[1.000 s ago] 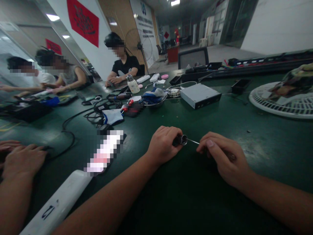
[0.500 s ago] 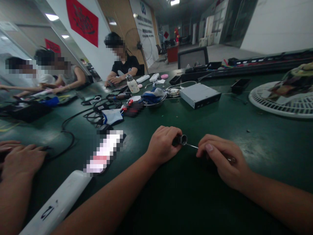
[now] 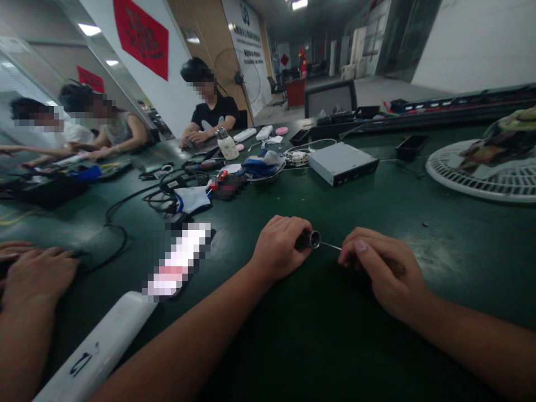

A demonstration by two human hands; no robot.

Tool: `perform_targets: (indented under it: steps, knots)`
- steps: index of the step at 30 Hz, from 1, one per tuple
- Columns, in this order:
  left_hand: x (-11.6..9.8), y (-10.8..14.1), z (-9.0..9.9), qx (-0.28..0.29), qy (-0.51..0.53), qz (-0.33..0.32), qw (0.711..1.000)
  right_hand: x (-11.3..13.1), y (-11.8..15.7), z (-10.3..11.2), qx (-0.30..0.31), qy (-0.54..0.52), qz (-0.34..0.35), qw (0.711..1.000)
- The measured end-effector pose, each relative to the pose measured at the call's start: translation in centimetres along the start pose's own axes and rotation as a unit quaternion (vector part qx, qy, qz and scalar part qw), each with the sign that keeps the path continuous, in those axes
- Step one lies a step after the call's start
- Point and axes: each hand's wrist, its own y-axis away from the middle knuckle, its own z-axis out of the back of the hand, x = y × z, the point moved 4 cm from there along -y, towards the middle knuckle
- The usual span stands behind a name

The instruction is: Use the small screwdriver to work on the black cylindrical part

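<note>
My left hand [image 3: 282, 245] is closed around a small dark cylinder with a shiny round metal rim [image 3: 314, 239]. Its open end faces right, and most of its body is hidden by my fingers. A slim screwdriver [image 3: 330, 245] is gripped in my right hand [image 3: 383, 268], its thin metal shaft pointing left at the cylinder's mouth. Whether the tip sits inside the rim or just at it, I cannot tell. Most of the handle is covered by my fingers and palm. Both hands are low over the dark green table [image 3: 335, 346].
A lit phone [image 3: 180, 259] lies left of my left forearm, with a long white object [image 3: 98, 346] nearer. Another person's hand [image 3: 39, 273] rests at far left. Beyond are cables [image 3: 167, 181], a grey drive box [image 3: 343, 159] and a white round basket [image 3: 481, 173]. Several people sit opposite.
My right hand has shifted slightly right and turned a little, drawing the screwdriver's shaft slightly away from the cylinder. My left hand stays in place.
</note>
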Motion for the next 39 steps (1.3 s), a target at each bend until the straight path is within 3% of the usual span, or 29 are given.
perform_targets:
  steps: [17, 25, 39]
  knots:
    - [-0.06, 0.00, 0.06, -0.005, -0.001, -0.002, 1.000, -0.24, 0.03, 0.07, -0.023, 0.012, -0.007, 1.000]
    - [0.16, -0.02, -0.21, 0.002, 0.006, -0.003, 1.000, -0.04, -0.10, -0.04, 0.018, -0.002, 0.007, 1.000]
    - [0.14, -0.13, -0.13, 0.004, 0.005, -0.002, 1.000, -0.15, 0.26, -0.02, 0.021, -0.019, 0.018, 0.999]
